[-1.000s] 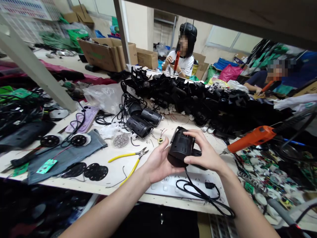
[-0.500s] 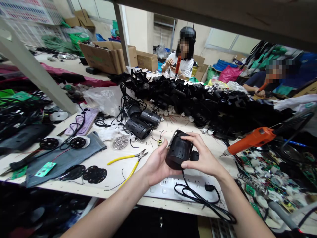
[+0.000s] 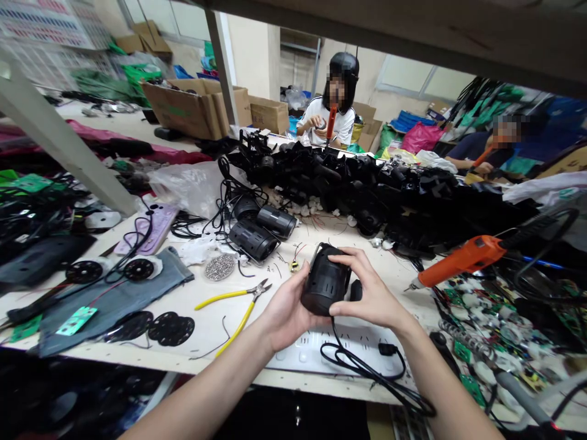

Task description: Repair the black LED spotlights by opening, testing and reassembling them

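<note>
Two-handed at centre, gripping the black housing between cupped left hand and curled right hand, perhaps risking a slip by snagging the cord at lower right

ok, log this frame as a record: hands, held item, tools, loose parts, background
left hand: cupped under and beside the black slotted housing
right hand: thumb and fingers on the housing's right side
held item: the housing, with a black cord running from its near end over a white panel
tools: yellow-handled cutters, jaws open, left of the hands; orange power driver, right
loose parts: black cylinders, black discs, small metallic pieces
background: two co-workers seated beyond the black heap
</note>
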Motion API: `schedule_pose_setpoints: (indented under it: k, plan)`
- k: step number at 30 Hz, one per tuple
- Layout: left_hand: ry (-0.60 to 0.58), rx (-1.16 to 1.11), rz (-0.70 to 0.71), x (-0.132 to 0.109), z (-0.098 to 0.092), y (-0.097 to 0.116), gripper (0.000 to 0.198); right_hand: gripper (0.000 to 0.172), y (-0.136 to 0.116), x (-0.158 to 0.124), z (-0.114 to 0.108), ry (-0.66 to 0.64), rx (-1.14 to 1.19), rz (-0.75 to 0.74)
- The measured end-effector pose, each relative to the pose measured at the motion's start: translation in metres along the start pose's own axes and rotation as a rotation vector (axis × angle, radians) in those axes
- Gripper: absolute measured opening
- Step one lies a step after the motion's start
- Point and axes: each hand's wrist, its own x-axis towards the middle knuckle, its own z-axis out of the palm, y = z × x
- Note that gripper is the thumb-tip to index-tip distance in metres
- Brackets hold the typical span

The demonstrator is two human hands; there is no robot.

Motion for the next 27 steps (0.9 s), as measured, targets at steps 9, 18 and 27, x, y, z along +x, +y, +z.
schedule_pose_setpoints:
  k: [9,18,27]
  plan:
    - [0.005,-0.016,-0.021,0.002,-0.001,0.000,0.046,0.077,-0.001,0.000,-0.001,0.047,-0.027,0.017]
    - [0.020,0.016,-0.033,0.002,0.003,0.000,0.049,0.075,0.006,-0.002,-0.001,-0.003,0.009,0.014]
    - [0.070,0.131,0.090,0.001,0.002,-0.010,0.045,0.080,0.011,-0.002,0.003,-0.032,0.047,0.001]
